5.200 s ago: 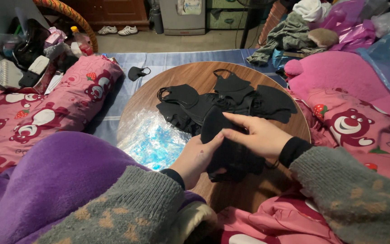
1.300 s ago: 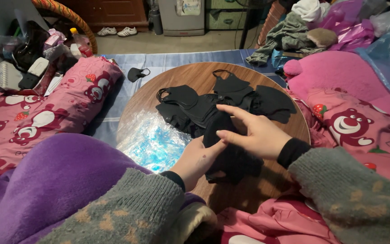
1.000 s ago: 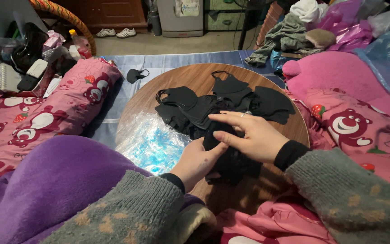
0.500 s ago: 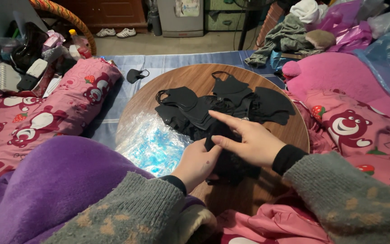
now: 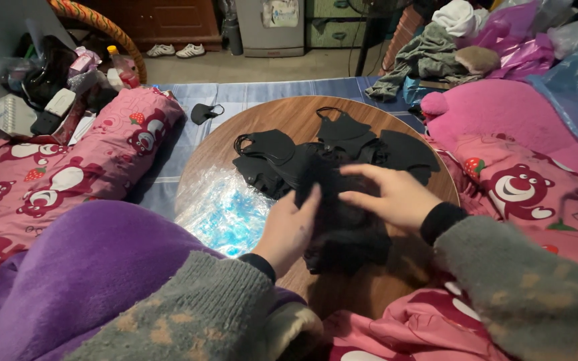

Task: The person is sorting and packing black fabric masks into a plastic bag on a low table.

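Head view, looking down at round wooden tabletop (image 5: 289, 120). Left hand (image 5: 290, 227) gripping left edge of small stack of black fabric face masks (image 5: 342, 220) near front of tabletop; right hand (image 5: 393, 195) resting flat on top, fingers spread, w/ grey knit sleeve behind. More loose black masks (image 5: 332, 144) heaped just beyond. Crinkled clear plastic bag (image 5: 219, 204) on tabletop at left. Pink bear-print bedding (image 5: 68, 174) on both sides.

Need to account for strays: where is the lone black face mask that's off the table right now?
In the head view, the stray black face mask lies on the blue striped sheet, just beyond the round wooden table's far-left edge, beside the pink bear-print blanket.
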